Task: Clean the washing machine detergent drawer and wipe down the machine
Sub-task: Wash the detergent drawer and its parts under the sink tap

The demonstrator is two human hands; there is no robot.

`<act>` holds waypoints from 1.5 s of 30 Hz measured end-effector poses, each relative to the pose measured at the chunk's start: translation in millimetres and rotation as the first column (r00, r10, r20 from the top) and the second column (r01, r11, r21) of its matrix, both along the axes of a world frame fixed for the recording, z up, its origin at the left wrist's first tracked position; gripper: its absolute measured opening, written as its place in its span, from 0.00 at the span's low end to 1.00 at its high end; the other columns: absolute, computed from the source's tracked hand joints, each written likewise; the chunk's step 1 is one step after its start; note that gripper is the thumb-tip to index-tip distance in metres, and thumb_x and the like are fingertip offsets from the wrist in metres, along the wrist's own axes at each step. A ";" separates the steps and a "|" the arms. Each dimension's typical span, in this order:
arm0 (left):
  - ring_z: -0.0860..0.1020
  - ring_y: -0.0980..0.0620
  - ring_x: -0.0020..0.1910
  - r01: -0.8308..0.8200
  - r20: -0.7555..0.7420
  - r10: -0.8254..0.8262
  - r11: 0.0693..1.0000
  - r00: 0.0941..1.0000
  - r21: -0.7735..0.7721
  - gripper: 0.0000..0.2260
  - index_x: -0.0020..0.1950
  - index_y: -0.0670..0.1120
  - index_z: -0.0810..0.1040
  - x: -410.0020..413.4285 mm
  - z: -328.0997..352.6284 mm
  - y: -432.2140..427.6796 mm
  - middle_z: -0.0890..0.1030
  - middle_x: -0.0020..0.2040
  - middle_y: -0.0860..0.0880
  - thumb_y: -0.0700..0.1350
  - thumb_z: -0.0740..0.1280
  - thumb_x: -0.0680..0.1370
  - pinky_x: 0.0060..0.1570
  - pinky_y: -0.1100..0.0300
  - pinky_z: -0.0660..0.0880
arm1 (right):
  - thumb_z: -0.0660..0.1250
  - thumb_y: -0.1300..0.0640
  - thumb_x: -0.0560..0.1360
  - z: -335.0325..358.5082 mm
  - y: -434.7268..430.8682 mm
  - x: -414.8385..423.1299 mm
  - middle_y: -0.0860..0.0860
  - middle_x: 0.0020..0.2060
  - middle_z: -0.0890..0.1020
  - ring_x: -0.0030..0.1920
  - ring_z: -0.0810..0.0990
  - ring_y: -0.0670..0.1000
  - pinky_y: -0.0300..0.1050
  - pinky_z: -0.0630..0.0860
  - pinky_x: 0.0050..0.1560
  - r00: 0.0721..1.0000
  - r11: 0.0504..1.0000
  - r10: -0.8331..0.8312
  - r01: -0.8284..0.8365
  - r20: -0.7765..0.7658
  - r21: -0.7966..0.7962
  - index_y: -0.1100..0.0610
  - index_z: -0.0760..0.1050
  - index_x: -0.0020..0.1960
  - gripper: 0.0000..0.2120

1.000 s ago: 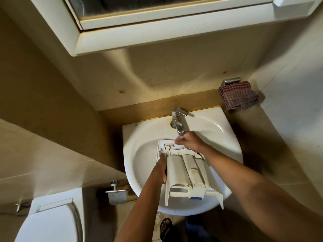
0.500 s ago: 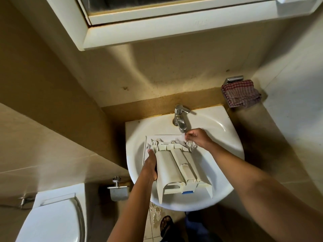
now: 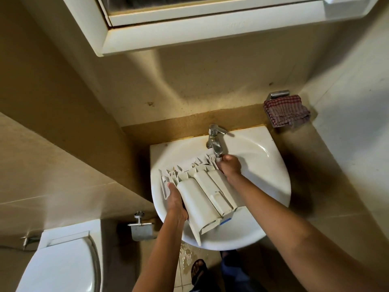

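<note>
Over the sink [image 3: 273, 175], left grip [image 3: 175, 204] clasps the drawer [image 3: 202, 192], fingers hidden beneath; right grip [image 3: 230, 166] clasps its far corner. A cropped toilet [image 3: 63, 260] sits left.

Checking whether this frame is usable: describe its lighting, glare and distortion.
Head view: dim, warm light, with a glare streak inside the sink at right and deep shadow around it. Head view: wide-angle distortion bows the cabinet edge above; the detergent drawer and the left hand and right hand gripping it are in focus.
</note>
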State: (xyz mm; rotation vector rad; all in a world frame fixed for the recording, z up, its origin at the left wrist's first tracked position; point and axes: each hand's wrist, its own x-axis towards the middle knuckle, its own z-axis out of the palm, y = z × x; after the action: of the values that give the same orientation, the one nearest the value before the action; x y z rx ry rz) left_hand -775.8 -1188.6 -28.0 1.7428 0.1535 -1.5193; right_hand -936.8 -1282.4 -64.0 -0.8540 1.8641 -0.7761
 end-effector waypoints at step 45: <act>0.81 0.45 0.54 -0.802 -0.478 0.689 0.595 0.544 -0.056 0.21 0.47 0.49 0.84 -99.0 -28.8 45.4 0.85 0.44 0.50 0.61 0.57 0.75 0.67 0.47 0.69 | 0.63 0.45 0.75 29.2 15.2 -51.0 0.49 0.31 0.73 0.39 0.73 0.53 0.44 0.65 0.36 0.941 0.948 0.316 -0.309 -0.120 0.077 0.56 0.70 0.37 0.15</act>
State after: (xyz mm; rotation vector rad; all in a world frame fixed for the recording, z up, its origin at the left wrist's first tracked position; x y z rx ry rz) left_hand -874.8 -1143.2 -56.8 0.8794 0.7852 -1.1230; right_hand -987.8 -1267.1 -34.8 -1.1536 1.7937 -0.4751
